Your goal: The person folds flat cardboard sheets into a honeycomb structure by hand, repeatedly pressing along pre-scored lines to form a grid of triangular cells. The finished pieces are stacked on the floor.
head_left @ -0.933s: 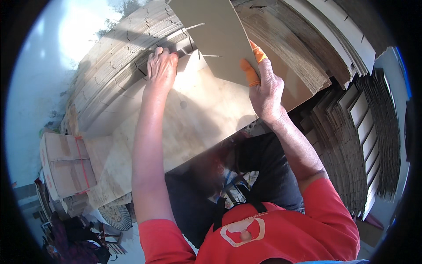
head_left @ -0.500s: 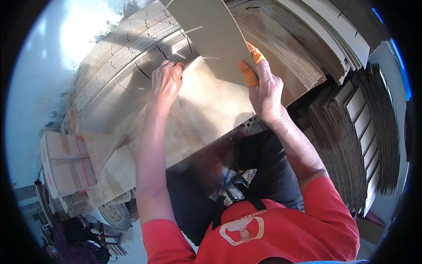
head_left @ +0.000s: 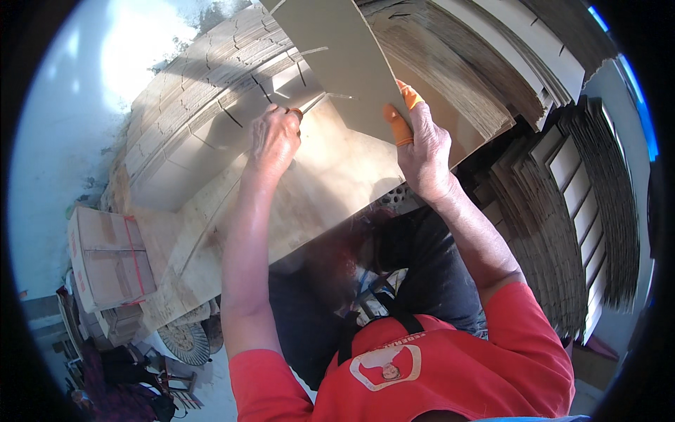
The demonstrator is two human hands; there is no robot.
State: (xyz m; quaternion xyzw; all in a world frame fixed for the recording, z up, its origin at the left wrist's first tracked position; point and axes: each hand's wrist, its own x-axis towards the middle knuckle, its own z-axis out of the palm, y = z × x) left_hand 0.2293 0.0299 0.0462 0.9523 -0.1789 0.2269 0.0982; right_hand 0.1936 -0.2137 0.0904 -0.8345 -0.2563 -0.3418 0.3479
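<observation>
Right hand [head_left: 427,151] pinches slotted board [head_left: 344,63] by its right edge, above counter [head_left: 337,165]. Left hand [head_left: 275,141] curled beside slotted stack [head_left: 211,112]; can't tell if gripping. Best: light pinch, clear of slots, board unbent.

sheet [head_left: 341,60]: grey-tan | finger covers [head_left: 401,126]: orange | shirt [head_left: 464,366]: red | trousers [head_left: 439,250]: dark

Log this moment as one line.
Right hand: gripping slotted cardboard sheet | Left hand: curled near stacked cardboard, grip unclear | Orange cover: right thumb | Red-strapped box: left
</observation>
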